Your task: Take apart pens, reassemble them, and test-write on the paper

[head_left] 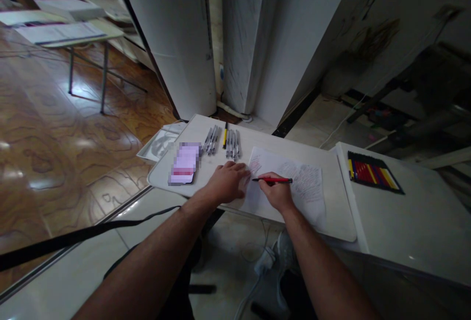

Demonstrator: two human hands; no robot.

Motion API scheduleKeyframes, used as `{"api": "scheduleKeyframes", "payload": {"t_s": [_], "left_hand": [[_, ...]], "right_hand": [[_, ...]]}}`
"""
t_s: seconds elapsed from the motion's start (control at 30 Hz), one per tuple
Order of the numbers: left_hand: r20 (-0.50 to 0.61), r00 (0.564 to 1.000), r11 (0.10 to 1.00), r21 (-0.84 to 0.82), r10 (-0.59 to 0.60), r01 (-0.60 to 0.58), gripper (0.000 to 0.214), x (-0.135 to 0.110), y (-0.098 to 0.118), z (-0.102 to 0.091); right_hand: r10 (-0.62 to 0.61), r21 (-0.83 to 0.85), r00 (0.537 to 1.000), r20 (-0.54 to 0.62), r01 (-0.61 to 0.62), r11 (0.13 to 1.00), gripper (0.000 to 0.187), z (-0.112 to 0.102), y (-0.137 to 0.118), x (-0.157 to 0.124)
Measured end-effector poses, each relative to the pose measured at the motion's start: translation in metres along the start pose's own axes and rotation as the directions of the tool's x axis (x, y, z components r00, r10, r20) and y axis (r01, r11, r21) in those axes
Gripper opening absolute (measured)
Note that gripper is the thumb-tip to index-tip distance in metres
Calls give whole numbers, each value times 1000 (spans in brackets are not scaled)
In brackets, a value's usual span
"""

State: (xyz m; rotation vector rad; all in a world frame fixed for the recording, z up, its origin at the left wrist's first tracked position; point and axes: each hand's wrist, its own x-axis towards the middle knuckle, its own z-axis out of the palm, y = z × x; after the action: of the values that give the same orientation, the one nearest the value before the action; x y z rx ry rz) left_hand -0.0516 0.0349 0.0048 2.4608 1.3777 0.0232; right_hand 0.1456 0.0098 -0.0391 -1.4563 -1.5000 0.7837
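Observation:
My right hand (276, 193) is closed around a red pen (273, 180), whose tip points left onto a white sheet of paper (309, 187) covered with red scribbles. My left hand (228, 181) lies knuckles up on the sheet's left edge, fingers curled down against the paper, nothing visible in it. Both hands rest on a small white table (338, 222).
Two bunches of pens (232, 144) and one yellow-tipped pen (225, 136) lie at the table's far edge. A phone (184, 165) sits at the left. A flat box of coloured pens (373, 172) rests on a second white surface to the right. White panels stand behind.

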Motion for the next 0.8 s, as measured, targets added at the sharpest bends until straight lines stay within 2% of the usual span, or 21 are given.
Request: {"api": "scheduleKeyframes", "payload": {"t_s": [0.2, 0.3, 0.47, 0.63, 0.8], "left_hand": [[2, 1000, 1000, 1, -2, 2, 77, 1, -1, 1], [-2, 1000, 1000, 1, -1, 1, 78, 1, -1, 2], [-7, 1000, 1000, 1, -2, 2, 76, 0, -1, 2], [-6, 1000, 1000, 10, 3, -3, 77, 0, -1, 1], [6, 1000, 1000, 6, 2, -2, 77, 0, 0, 0]], "right_hand": [[81, -15, 984, -158, -85, 996, 20, 4, 6, 3], [44, -3, 992, -121, -44, 999, 17, 3, 4, 1], [-47, 5, 998, 35, 47, 999, 12, -1, 1, -1], [41, -20, 989, -140, -44, 999, 20, 3, 9, 4], [80, -6, 987, -139, -82, 997, 23, 4, 11, 4]]}}
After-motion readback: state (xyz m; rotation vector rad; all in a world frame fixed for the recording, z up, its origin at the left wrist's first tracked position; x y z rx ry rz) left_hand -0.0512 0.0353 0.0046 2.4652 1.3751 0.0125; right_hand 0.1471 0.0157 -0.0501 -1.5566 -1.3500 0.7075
